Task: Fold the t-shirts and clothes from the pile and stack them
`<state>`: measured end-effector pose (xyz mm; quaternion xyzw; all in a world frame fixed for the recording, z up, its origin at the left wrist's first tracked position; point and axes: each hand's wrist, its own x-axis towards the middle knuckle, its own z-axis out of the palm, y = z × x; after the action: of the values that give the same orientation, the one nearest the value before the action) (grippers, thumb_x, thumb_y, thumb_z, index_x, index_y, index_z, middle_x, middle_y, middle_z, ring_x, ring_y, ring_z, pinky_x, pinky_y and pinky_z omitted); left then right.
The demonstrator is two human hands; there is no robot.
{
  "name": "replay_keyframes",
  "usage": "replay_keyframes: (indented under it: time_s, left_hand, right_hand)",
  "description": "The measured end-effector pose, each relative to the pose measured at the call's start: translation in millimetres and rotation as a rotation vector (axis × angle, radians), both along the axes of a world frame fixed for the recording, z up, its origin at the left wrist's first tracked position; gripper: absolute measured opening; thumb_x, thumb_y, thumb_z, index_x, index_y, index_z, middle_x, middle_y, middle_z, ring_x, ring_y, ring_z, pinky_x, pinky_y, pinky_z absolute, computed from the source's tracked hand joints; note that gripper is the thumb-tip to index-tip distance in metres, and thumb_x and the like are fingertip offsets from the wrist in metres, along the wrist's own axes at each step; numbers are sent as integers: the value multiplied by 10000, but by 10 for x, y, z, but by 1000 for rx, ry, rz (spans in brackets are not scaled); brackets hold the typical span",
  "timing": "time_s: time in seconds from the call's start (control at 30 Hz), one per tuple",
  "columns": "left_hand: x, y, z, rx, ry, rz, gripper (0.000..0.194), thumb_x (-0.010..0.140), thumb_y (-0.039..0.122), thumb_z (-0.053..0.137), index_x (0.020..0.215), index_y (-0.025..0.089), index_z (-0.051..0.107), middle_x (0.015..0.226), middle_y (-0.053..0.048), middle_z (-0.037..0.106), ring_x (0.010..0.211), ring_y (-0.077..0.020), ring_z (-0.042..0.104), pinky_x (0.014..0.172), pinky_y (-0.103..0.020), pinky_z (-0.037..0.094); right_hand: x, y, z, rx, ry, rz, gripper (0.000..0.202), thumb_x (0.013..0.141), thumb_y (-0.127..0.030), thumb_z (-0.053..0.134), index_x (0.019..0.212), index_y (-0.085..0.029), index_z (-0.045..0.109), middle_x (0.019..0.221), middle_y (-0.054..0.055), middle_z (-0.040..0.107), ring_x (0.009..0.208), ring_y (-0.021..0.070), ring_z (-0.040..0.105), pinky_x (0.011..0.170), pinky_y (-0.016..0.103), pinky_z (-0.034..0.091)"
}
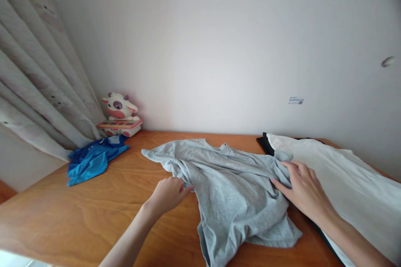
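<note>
A grey T-shirt (232,192) lies wrinkled on the wooden tabletop, its collar toward the wall and a small pale print across the chest. My left hand (169,195) is closed on the shirt's left side, below the sleeve, with the fingers curled under and partly hidden. On the other side, my right hand (302,187) grips the bunched right sleeve between thumb and fingers. The shirt's lower part is creased and uneven, and its hem reaches toward the near table edge.
White and black garments (338,175) lie flat at the right, close by my right hand. A blue garment (97,158) is crumpled at the far left, before a cow-shaped toy keyboard (120,114). Curtains (40,66) hang at the left; a wall (203,50) stands behind the wooden table (125,212).
</note>
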<state>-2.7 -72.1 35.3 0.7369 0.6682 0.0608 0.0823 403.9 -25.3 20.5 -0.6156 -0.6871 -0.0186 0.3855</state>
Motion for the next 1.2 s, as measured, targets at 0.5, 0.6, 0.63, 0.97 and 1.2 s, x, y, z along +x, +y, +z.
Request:
replay_keyframes:
  time_s: [0.5,0.6,0.63,0.97,1.2]
  left_hand:
    - [743,45,-438,-110,-1157,-83,270,849,461,631,942,233,523,873,-11,629,863,-194,628,805,-312,524]
    - [750,190,-318,-164,-1531,93,444,799,587,678,1038,249,517,880,-9,684,870,-210,686,759,-310,545]
    - [724,237,-256,-147,-1601,167,479,781,601,692,1060,249,525,899,-21,699,870,-219,699,747,-317,554]
    - [-62,77,478,304,-1576,79,402,762,527,743,981,228,587,851,-12,656,754,-198,648,629,-285,522]
    - [-499,171,-50,496,-753,-1,824,698,432,696,1434,196,411,1443,-174,495,1298,-370,499,1079,-537,421]
  right_hand:
    - [-409,-176,-112,-610,436,347,376,735,-605,712,876,-256,703,946,40,789,1056,320,716,887,390,564]
    - [-478,-120,-11,-634,890,302,403,712,-572,771,945,-249,705,1015,51,791,1063,279,723,918,385,576]
    - [-491,-96,29,-634,1021,272,406,695,-556,796,940,-247,701,980,51,792,999,264,741,880,374,593]
    - [-404,-50,355,-267,1097,225,573,609,-558,883,1021,-211,686,964,57,763,898,236,735,672,266,610]
    - [-187,-207,-35,-398,267,479,1016,675,-554,845,1532,-305,361,1582,117,440,1422,336,461,1147,486,429]
